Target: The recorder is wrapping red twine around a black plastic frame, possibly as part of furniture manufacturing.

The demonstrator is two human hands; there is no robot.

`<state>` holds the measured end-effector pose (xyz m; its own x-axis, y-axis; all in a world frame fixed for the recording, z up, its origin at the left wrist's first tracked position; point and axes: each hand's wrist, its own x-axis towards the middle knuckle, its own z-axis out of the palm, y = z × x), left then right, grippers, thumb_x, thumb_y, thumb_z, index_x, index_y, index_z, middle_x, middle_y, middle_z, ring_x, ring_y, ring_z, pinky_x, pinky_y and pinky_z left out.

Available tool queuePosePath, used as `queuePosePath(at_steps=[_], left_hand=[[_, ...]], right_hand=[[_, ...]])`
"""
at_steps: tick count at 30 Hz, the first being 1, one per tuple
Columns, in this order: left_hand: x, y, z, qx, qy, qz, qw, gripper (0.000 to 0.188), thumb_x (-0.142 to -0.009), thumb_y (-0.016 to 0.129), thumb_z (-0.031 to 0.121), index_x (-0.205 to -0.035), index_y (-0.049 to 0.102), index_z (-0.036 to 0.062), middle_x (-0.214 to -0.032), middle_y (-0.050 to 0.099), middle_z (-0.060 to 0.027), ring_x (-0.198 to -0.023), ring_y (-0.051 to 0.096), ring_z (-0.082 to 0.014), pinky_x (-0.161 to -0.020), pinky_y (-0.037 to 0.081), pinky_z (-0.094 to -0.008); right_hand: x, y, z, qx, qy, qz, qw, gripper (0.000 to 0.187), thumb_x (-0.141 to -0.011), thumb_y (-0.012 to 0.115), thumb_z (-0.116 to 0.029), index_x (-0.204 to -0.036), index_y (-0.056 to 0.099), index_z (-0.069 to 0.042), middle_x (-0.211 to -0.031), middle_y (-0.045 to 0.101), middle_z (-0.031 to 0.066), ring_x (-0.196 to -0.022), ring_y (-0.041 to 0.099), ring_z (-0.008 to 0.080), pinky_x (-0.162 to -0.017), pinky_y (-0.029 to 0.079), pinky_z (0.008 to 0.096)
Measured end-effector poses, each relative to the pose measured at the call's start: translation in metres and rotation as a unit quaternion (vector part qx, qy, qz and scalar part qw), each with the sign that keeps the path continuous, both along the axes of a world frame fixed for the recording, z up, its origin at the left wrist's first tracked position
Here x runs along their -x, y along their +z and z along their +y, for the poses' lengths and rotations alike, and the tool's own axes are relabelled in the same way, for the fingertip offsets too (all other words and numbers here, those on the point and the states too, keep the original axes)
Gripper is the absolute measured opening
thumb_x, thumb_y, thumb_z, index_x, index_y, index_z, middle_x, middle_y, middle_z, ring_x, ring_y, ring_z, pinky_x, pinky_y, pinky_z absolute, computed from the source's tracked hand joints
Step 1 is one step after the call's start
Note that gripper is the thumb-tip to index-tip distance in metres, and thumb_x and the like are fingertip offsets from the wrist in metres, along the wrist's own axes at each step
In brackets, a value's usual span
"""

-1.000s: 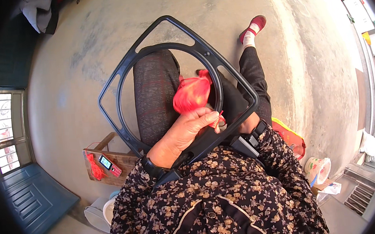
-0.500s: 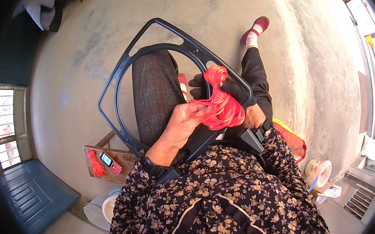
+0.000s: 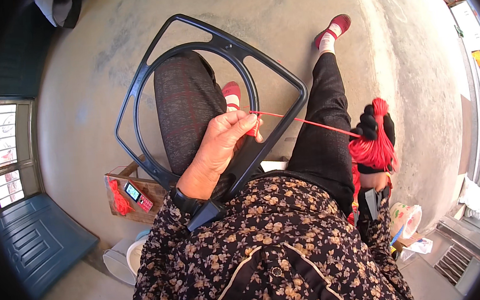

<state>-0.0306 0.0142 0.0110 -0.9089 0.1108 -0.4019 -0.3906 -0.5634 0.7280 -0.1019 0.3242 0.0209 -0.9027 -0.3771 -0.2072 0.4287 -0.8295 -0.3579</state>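
A black frame [image 3: 226, 48], a ring set inside an angular outer rim, rests on my lap around my left thigh. My bare left hand [image 3: 222, 140] pinches red cord [image 3: 255, 127] against the ring's right side, where short wraps of it cover the bar. From there a taut strand [image 3: 317, 125] runs right across the outer rim. It leads to my right hand [image 3: 369, 126], in a black glove, which is closed around a bundle of red cord [image 3: 372, 149] out beyond my right thigh.
On my left stands a small wooden stool [image 3: 143, 214] carrying a mobile phone [image 3: 138, 197] and another hank of red cord [image 3: 121, 200]. Behind it are pale buckets [image 3: 119, 261]. A floral-patterned tub [image 3: 406, 218] stands at the lower right.
My right hand has moved away to the right with the cord bundle, drawing the strand tight. My left hand has shifted slightly up and left, as has the frame.
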Motion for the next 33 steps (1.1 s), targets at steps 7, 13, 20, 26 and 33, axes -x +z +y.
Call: queuePosePath(at_steps=[7, 13, 20, 26, 33], left_hand=[[0.002, 0.006, 0.002, -0.059, 0.017, -0.011, 0.998, 0.016, -0.091, 0.055, 0.017, -0.088, 0.058, 0.0013, -0.073, 0.06, -0.0037, -0.066, 0.06, -0.0109, -0.062, 0.049, -0.0215], [0.002, 0.006, 0.003, -0.059, 0.021, -0.009, 0.998, 0.017, -0.091, 0.055, 0.019, -0.089, 0.058, 0.0023, -0.071, 0.061, -0.005, -0.064, 0.06, -0.0128, -0.06, 0.05, -0.0237], [0.001, 0.002, -0.001, -0.075, 0.027, -0.014, 0.997, 0.013, -0.089, 0.056, 0.015, -0.087, 0.057, 0.0026, -0.069, 0.06, -0.0071, -0.063, 0.061, -0.0153, -0.06, 0.051, -0.0262], [0.004, 0.003, 0.006, -0.077, -0.004, -0.025, 0.997, 0.014, -0.089, 0.056, 0.014, -0.083, 0.058, 0.0022, -0.071, 0.061, -0.0055, -0.062, 0.062, -0.0132, -0.058, 0.052, -0.0226], [0.002, 0.005, -0.008, -0.095, 0.044, -0.003, 0.994, 0.015, -0.089, 0.057, 0.014, -0.083, 0.059, 0.0011, -0.073, 0.062, -0.0062, -0.063, 0.062, -0.0134, -0.059, 0.051, -0.022]], right_hand=[[-0.028, 0.005, -0.008, -0.081, 0.035, -0.059, 0.994, 0.031, -0.094, 0.045, -0.032, -0.104, 0.051, -0.003, -0.071, 0.047, 0.0011, -0.062, 0.046, 0.0111, -0.069, 0.044, 0.0298], [-0.017, 0.0, -0.012, -0.156, 0.015, -0.085, 0.984, 0.026, -0.092, 0.052, -0.03, -0.102, 0.052, -0.006, -0.077, 0.052, 0.0016, -0.069, 0.049, 0.0129, -0.066, 0.042, 0.0234], [-0.009, 0.001, -0.032, -0.226, -0.062, -0.168, 0.957, 0.034, -0.093, 0.051, -0.035, -0.102, 0.053, -0.003, -0.069, 0.05, 0.0042, -0.061, 0.049, 0.0131, -0.056, 0.043, 0.0239], [0.009, -0.069, 0.034, 0.006, 0.077, -0.004, 0.997, 0.038, -0.09, 0.055, -0.037, -0.11, 0.054, -0.005, -0.082, 0.06, 0.005, -0.072, 0.056, 0.0154, -0.064, 0.048, 0.0268], [0.011, -0.051, 0.068, -0.32, -0.098, -0.068, 0.94, 0.036, -0.091, 0.054, -0.035, -0.11, 0.055, -0.004, -0.081, 0.059, 0.0037, -0.073, 0.056, 0.0148, -0.067, 0.047, 0.0267]])
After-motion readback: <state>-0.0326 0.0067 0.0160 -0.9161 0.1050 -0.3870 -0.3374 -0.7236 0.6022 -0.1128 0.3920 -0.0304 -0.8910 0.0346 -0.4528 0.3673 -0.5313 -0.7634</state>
